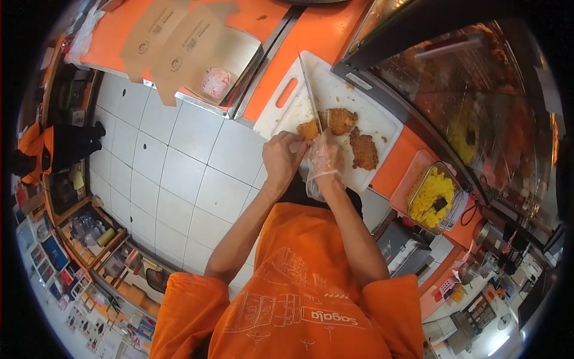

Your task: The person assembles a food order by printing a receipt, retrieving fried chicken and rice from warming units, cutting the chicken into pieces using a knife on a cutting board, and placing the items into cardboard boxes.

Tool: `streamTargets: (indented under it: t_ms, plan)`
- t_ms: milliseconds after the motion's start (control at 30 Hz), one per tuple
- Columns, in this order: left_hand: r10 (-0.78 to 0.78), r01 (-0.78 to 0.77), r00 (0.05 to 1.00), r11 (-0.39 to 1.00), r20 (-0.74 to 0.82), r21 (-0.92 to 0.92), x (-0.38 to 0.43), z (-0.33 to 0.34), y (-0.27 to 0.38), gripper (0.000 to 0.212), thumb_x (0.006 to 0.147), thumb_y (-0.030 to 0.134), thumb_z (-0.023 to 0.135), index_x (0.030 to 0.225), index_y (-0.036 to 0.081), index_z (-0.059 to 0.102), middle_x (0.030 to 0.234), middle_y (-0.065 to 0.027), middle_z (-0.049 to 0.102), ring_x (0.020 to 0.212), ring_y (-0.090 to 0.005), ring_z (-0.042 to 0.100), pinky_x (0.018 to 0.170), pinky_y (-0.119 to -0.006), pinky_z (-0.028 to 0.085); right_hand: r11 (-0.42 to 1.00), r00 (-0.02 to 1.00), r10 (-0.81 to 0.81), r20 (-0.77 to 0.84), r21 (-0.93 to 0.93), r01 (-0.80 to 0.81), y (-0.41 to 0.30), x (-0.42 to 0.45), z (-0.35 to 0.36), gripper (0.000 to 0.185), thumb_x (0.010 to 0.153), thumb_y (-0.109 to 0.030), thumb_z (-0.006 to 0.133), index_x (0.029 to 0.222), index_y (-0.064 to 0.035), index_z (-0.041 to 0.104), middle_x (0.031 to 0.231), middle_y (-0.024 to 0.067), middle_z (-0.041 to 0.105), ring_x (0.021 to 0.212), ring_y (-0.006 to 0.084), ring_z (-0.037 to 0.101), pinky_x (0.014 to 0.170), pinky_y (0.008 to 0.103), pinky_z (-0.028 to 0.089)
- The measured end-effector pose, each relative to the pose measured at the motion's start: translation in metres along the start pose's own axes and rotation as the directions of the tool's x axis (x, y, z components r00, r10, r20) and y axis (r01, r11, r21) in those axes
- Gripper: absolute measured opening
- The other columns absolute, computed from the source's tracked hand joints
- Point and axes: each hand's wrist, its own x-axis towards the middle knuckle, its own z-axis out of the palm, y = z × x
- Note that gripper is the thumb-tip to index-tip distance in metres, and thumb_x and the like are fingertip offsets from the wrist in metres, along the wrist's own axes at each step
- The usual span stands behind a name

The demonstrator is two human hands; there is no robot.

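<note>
My right hand (325,157), in a clear plastic glove, grips a long knife (310,89). Its blade points away from me over a white cutting board (385,121) and crosses a breaded fried cutlet. A smaller cutlet piece (307,129) lies left of the blade. The bare fingertips of my left hand (281,153) hold this piece at its near edge. On the blade's right is a larger cutlet piece (341,121). Another browned fried piece (363,150) lies apart, nearer the board's right edge. Crumbs are scattered over the board.
Flattened cardboard boxes (179,49) and a wrapped round bundle (215,82) are on the orange counter at left. A glass display case (430,89) borders the board at right. A basket of yellow food (430,197) stands nearby. Another person (54,148) is at far left.
</note>
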Motion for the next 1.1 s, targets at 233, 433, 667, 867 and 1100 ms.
streamTargets:
  t_ms: [233,433,667,867,1100]
  plan:
    - [-0.039,0.037,0.997,0.999,-0.069,-0.038,-0.005,0.003,0.002,0.02,0.074,0.024,0.076,0.081,0.006,0.072,0.08,-0.0097,0.068,0.064,-0.026,0.063,0.061,-0.034,0.049,0.998,0.999,0.042,0.013,0.04,-0.042,0.023,-0.04,-0.028,0.029,0.097,-0.026,0.042,0.108,-0.0005,0.048,0.077,0.0271,0.062,0.075,0.0454,0.062,0.065,0.0537,0.049]
    - [-0.002,-0.004,0.996,0.998,-0.09,-0.07,-0.002,0.005,-0.001,0.015,0.076,0.019,0.074,0.081,0.005,0.072,0.079,-0.0095,0.068,0.062,-0.0253,0.062,0.058,-0.035,0.048,0.997,0.987,0.073,0.146,-0.014,-0.072,-0.004,-0.059,-0.057,0.027,0.097,-0.027,0.041,0.108,-0.0029,0.046,0.081,0.0239,0.064,0.08,0.043,0.064,0.069,0.052,0.05]
    - [0.038,-0.04,0.997,0.999,-0.073,-0.025,-0.006,0.009,-0.009,0.01,0.078,0.016,0.072,0.079,0.005,0.071,0.076,-0.0089,0.067,0.062,-0.026,0.061,0.058,-0.036,0.047,0.995,0.999,0.026,0.043,0.092,-0.03,-0.002,-0.03,-0.001,0.028,0.097,-0.024,0.042,0.11,0.0001,0.046,0.077,0.0285,0.061,0.074,0.046,0.061,0.06,0.0516,0.048]
    - [0.039,-0.044,0.993,0.998,-0.109,-0.037,-0.004,0.007,-0.006,0.011,0.077,0.016,0.073,0.078,0.006,0.071,0.077,-0.0088,0.068,0.063,-0.0262,0.061,0.06,-0.035,0.048,0.998,0.999,-0.035,0.036,0.05,0.033,0.006,-0.01,0.008,0.028,0.095,-0.026,0.042,0.112,-0.005,0.045,0.083,0.0283,0.063,0.081,0.0461,0.063,0.065,0.0517,0.052]
    - [0.067,-0.078,0.986,0.995,-0.151,-0.064,0.005,0.006,-0.007,0.013,0.079,0.017,0.072,0.085,0.006,0.073,0.08,-0.0101,0.069,0.062,-0.0235,0.06,0.058,-0.033,0.048,0.999,0.999,0.035,0.002,-0.019,-0.035,0.013,-0.052,-0.057,0.026,0.096,-0.025,0.041,0.109,-0.0028,0.046,0.084,0.0278,0.063,0.08,0.0442,0.063,0.068,0.0517,0.05]
